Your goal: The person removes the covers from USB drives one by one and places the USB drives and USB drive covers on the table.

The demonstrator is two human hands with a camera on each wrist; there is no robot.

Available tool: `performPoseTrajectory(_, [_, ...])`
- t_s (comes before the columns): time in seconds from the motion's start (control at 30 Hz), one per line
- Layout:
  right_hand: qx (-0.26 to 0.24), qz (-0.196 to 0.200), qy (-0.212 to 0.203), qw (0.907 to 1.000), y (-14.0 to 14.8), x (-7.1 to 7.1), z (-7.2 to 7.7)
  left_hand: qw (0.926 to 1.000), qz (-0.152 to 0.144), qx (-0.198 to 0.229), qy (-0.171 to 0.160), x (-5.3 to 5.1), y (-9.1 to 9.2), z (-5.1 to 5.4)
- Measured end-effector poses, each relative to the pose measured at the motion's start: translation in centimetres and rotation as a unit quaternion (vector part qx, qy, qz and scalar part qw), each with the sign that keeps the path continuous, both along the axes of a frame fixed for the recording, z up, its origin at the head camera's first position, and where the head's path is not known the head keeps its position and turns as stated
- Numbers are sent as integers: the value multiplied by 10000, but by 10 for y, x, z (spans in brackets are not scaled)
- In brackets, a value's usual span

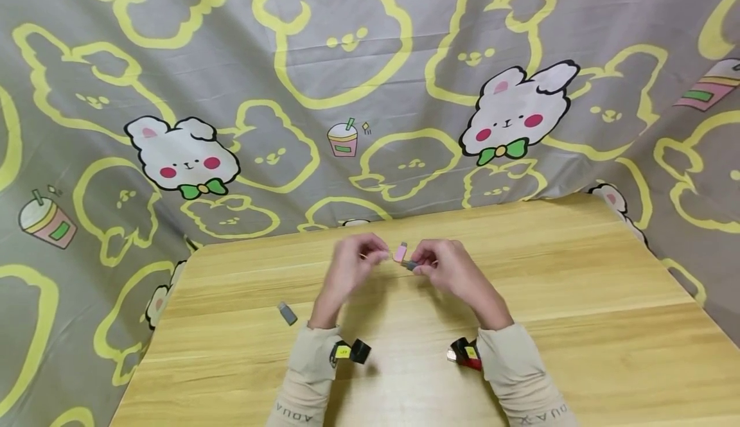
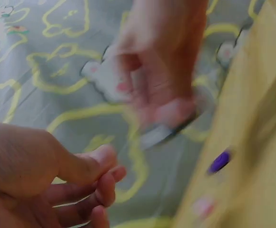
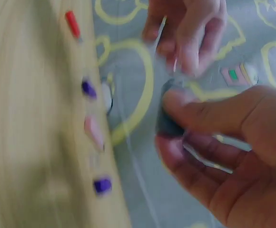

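My right hand (image 1: 453, 266) pinches a dark grey USB stick (image 3: 169, 111) between thumb and fingers; in the left wrist view it is blurred, with a pale end showing. My left hand (image 1: 354, 263) faces it a short way off, fingers curled and thumb meeting the index fingertip (image 2: 107, 183). Whether anything thin sits between those fingertips is not visible. A pink USB stick (image 1: 401, 252) with a grey end appears between the hands in the head view. Farther left on the table lies another grey USB stick (image 1: 287, 313).
The wooden table (image 1: 578, 298) meets a patterned grey curtain (image 1: 405, 61) behind and at both sides. Small blurred pieces show near the table's edge in the right wrist view: a red one (image 3: 73, 23), purple ones (image 3: 102, 185) and a pink one (image 3: 94, 134).
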State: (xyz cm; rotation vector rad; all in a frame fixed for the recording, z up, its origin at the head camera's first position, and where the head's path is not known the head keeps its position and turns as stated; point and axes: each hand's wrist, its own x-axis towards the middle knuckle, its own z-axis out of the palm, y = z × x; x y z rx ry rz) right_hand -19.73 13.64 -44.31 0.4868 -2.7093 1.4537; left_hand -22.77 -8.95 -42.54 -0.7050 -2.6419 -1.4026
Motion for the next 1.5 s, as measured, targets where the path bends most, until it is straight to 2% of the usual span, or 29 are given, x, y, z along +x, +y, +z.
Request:
performPoseTrajectory(0.1, [72,-197,-190,9996,14,-3,-3,9964,751,345,162,-2,-21,4])
performPoseTrajectory(0.17, [-9,-292,-196,9994,24,-4,-5,9939,986,475,117,-3,-31,5])
performPoseTrajectory(0.2, [-28,-325,-181,9993,29,-5,-5,9942,960,485,52,-3,-34,6])
performPoseTrajectory(0.27, [-21,-419,-140,9990,36,-6,-6,9964,726,430,-63,-5,-35,6])
performPoseTrajectory(0.33, [-28,-587,-201,9981,42,-6,-8,9984,460,320,-97,-6,-31,6])
performPoseTrajectory(0.4, [-77,-826,-241,9963,49,-7,-8,9991,319,264,-88,-6,-28,6])
performPoseTrajectory(0.57, [-377,-1485,-297,9878,65,-8,-7,9994,228,224,-109,-8,-22,7])
performPoseTrajectory(0.63, [-287,-1624,-299,9859,71,-10,-8,9995,212,197,-151,-9,-20,6])
performPoseTrajectory(0.8, [233,-1670,-408,9848,81,-22,-20,9996,203,111,-167,-10,-16,3])
performPoseTrajectory(0.93, [321,-1601,-820,9832,81,-37,-29,9997,98,92,-218,-9,-12,0])
performPoseTrajectory(1.03, [546,-1602,-936,9811,80,-45,-32,9995,-29,43,-311,-8,-5,-4])
performPoseTrajectory(1.33, [1024,-1721,-734,9770,78,-52,-41,9983,-324,-266,-407,0,21,-7])
performPoseTrajectory(1.5, [1276,-1813,-538,9736,75,-51,-44,9973,-531,-396,-320,3,36,-9])
